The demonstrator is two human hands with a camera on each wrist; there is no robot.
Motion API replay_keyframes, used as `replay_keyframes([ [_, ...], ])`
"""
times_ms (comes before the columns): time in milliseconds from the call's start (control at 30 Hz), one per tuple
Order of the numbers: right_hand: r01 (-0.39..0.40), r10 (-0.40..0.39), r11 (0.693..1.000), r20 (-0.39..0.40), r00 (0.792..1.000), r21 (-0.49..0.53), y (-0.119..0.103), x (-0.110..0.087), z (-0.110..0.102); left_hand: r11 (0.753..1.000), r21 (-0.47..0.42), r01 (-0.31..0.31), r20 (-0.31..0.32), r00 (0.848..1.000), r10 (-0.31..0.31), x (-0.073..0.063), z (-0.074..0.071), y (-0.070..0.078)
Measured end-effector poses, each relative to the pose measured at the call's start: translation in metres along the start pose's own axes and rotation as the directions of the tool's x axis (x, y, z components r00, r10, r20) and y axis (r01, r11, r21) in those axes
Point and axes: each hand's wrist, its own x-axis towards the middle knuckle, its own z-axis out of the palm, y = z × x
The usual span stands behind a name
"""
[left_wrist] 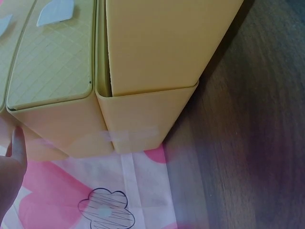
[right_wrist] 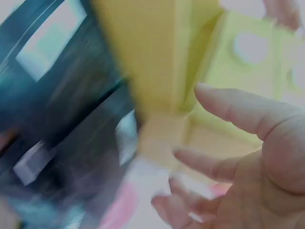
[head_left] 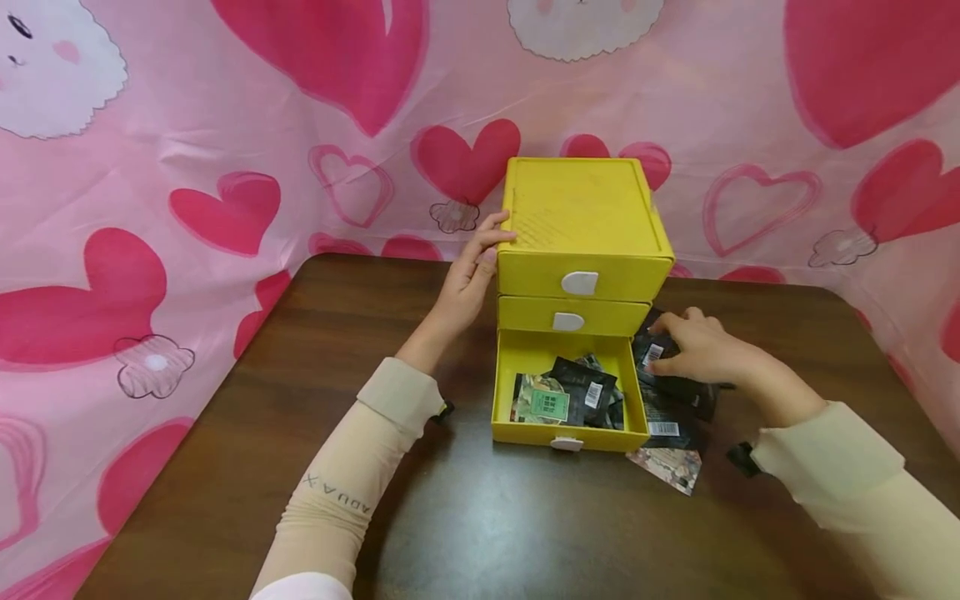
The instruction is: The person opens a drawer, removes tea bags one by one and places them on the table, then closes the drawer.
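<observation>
A yellow drawer box (head_left: 588, 208) with three drawers stands on the table, its bottom drawer (head_left: 525, 434) pulled out. In the drawer lie a black packet (head_left: 570, 382) with a barcode label, a packet with a green label (head_left: 549, 405) and other dark packets partly covered. My left hand (head_left: 467, 283) rests against the box's left side, fingers extended near the top edge. Just right of the drawer my right hand (head_left: 705, 348) hovers over a pile of black packets (head_left: 663, 417). Its thumb and fingers are spread, with nothing between them in the blurred right wrist view.
White tabs (head_left: 580, 283) serve as handles on the drawers. From under the pile a patterned light packet (head_left: 671, 467) sticks out toward the front. Behind the brown wooden table (head_left: 450, 517) hangs a pink cloth (head_left: 420, 75) with hearts.
</observation>
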Motion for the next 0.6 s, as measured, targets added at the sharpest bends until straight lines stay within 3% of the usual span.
replay_keyframes([
  [100,0.16,-0.162,0.987,0.072,0.984,0.033,-0.03,0.0,-0.002,1.0,0.007,-0.006,-0.015,1.0,0.006,-0.001,-0.003,-0.003],
  [200,0.276,-0.302,0.95,0.202,0.932,0.145,-0.052,0.002,0.005,1.0,-0.001,-0.013,-0.018,1.0,0.013,-0.001,-0.003,-0.004],
  [300,0.29,-0.361,0.926,0.341,0.868,0.242,-0.065,0.005,0.016,1.0,-0.013,-0.016,-0.013,1.0,0.015,-0.002,-0.002,-0.005],
  [400,0.283,-0.384,0.917,0.425,0.82,0.282,-0.069,0.008,0.027,1.0,-0.014,-0.009,-0.007,1.0,0.009,-0.003,-0.001,-0.006],
  [600,0.314,-0.432,0.895,0.437,0.789,0.318,-0.07,0.007,0.037,1.0,-0.022,0.008,-0.011,1.0,-0.008,-0.001,0.001,-0.004],
])
